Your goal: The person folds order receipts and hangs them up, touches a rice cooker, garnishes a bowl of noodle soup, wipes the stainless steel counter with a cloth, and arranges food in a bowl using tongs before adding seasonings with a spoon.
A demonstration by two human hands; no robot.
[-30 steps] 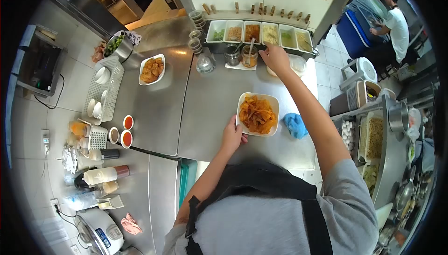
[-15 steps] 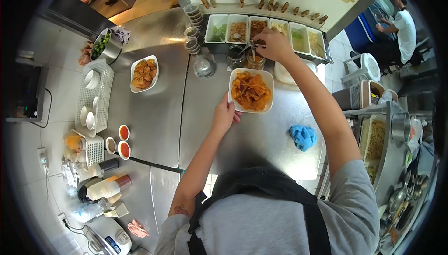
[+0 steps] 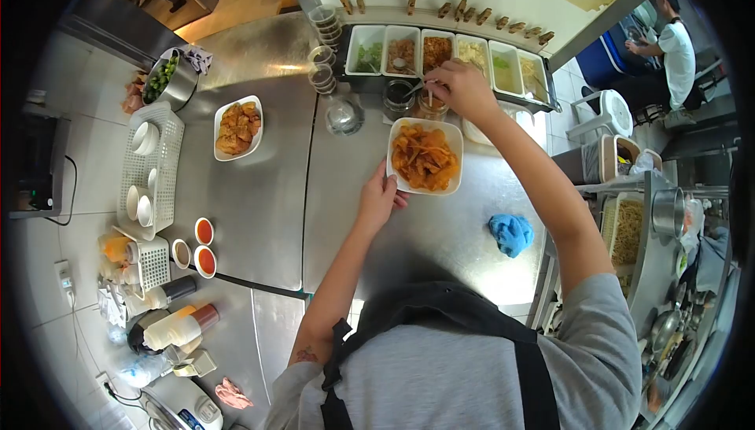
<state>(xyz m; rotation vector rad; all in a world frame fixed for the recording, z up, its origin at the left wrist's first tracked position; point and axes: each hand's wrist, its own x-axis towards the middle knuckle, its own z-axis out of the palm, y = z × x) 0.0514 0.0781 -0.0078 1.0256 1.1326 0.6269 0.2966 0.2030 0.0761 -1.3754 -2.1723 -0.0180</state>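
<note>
My left hand [image 3: 382, 198] grips the lower left rim of a white square bowl [image 3: 460, 140], its thumb along the side. Orange-coated fried strips [image 3: 425, 158] fill the bowl. Over a small glass jar [image 3: 432, 107] behind the bowl, my right hand [image 3: 460, 88] has its fingers closed on the thin handle of a spoon [image 3: 430, 95] that stands in the jar. The spoon's lower end is hidden. Beside it is a jar of dark contents [image 3: 398, 98] with another spoon leaning in it.
White topping tubs [image 3: 438, 51] line the back. A second bowl of fried pieces [image 3: 238, 127] sits left, near several sauce cups [image 3: 205, 261] and a white basket [image 3: 169, 178]. A blue cloth [image 3: 511, 235] lies right. A person [image 3: 678, 60] sits at the far right.
My right hand has moved slightly down and toward me, lower over the small jar. My left hand stays on the bowl. The whole view has shifted slightly.
</note>
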